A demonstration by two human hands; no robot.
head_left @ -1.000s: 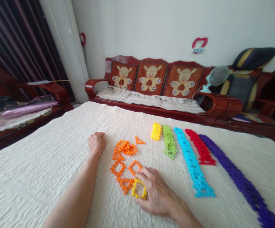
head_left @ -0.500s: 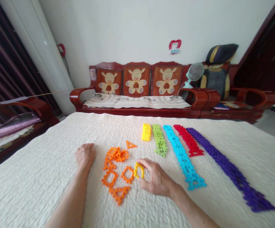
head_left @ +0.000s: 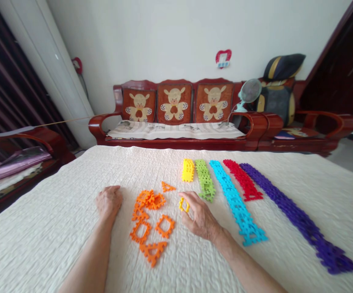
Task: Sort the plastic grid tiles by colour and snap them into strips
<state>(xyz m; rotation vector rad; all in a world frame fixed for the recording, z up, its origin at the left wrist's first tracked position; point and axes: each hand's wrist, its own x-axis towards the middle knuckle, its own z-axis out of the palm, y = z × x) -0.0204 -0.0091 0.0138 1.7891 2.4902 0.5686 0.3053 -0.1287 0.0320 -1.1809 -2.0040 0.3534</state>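
My right hand (head_left: 199, 215) pinches a small yellow frame-shaped piece (head_left: 184, 204) between thumb and fingers, just right of the orange pieces. Loosely curled, my left hand (head_left: 108, 202) rests on the white quilted cover (head_left: 57, 211), left of the orange group; its fingertips are partly hidden. The orange pieces include a square frame (head_left: 165, 217), a triangle (head_left: 168, 187) and an overlapping cluster (head_left: 146, 196). Farther back lies a short yellow row (head_left: 188, 170), with a green row (head_left: 205, 179), a blue row (head_left: 234, 199), a red row (head_left: 243, 180) and a long purple row (head_left: 289, 211) to its right.
Behind the covered surface stands a red wooden sofa (head_left: 170, 142) with three bear cushions. A small fan (head_left: 251, 90) is at its right end, beside a chair with a dark massage cushion (head_left: 275, 103). Another wooden armchair (head_left: 51, 142) is at left.
My right hand has lifted the yellow piece away from beside the orange square frame, moving it back and slightly right. My left hand stays in about the same place.
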